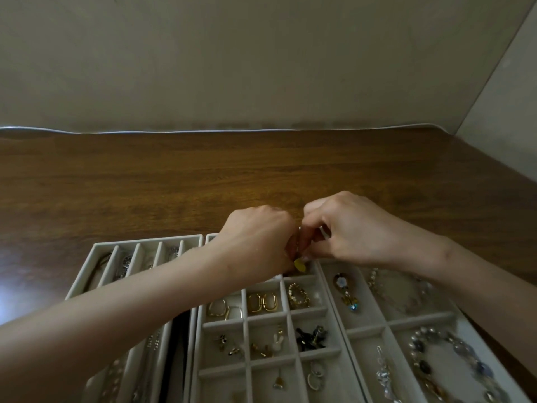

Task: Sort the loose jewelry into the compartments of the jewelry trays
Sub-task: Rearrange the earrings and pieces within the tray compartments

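Head view, sorting in progress. Both hands meet over the far end of the middle tray (223, 324), which lies between 2 other trays on the table (261, 170). The right hand (357, 231) has its thumb and forefinger drawn together in a pinch on the top of a small yellow piece (300, 266), with its other fingers curled. The left hand (258, 237) is curled too and touches the same spot, but its fingertips sit behind its own knuckles, so we cannot tell how much of the grip is its own. The relation that matters is vertical. The yellow piece hangs just below the 2 sets of fingertips, its long axis pointing down and slightly tilted, over the far right compartment (309, 270) of the middle tray. We judge that the placing move is a short straight drop, and that the right hand is the nearer one to make it. The nearer compartments already hold gold hoops (263, 302) and other pieces.
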{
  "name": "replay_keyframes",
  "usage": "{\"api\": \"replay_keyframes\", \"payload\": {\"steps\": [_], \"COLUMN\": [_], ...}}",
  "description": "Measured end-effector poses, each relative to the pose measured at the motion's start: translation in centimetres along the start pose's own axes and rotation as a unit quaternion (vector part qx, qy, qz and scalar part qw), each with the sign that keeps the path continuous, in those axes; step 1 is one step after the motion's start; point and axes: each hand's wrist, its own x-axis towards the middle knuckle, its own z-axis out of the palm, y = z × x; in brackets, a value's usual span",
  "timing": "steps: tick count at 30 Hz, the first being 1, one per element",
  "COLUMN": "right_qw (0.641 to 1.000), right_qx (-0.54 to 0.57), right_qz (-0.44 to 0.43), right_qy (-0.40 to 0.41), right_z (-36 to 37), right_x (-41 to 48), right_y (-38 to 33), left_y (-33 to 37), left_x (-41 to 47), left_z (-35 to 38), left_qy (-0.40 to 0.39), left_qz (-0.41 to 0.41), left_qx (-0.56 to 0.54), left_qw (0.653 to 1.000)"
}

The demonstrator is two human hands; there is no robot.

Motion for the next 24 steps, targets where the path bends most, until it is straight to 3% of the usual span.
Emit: {"api": "replay_keyframes", "payload": {"steps": [7, 12, 19, 24], "right_qw": [1.0, 1.0, 0.992, 0.986], "right_qx": [0.012, -0.001, -0.123, -0.15], "right_qz": [0.019, 0.026, -0.034, -0.064], "right_qy": [-0.002, -0.007, -0.019, -0.009], "right_z": [-0.1, 0.2, 0.3, 0.7], "right_x": [0.0, -0.1, -0.1, -0.1], "right_y": [-0.2, -0.5, -1.9, -2.4], "left_y": [1.2, 0.1, -3.3, -4.6], "left_x": [0.3, 0.3, -1.5, -2.2], "left_z": [-0.5, -1.2, -2.3, -1.3], "left_qy": [0.003, -0.034, 0.075, 0.124], "left_qz": [0.005, -0.02, -0.039, -0.051], "left_qx": [0.05, -0.018, -0.135, -0.191], "left_qw": [0.999, 0.999, 0.987, 0.972]}}
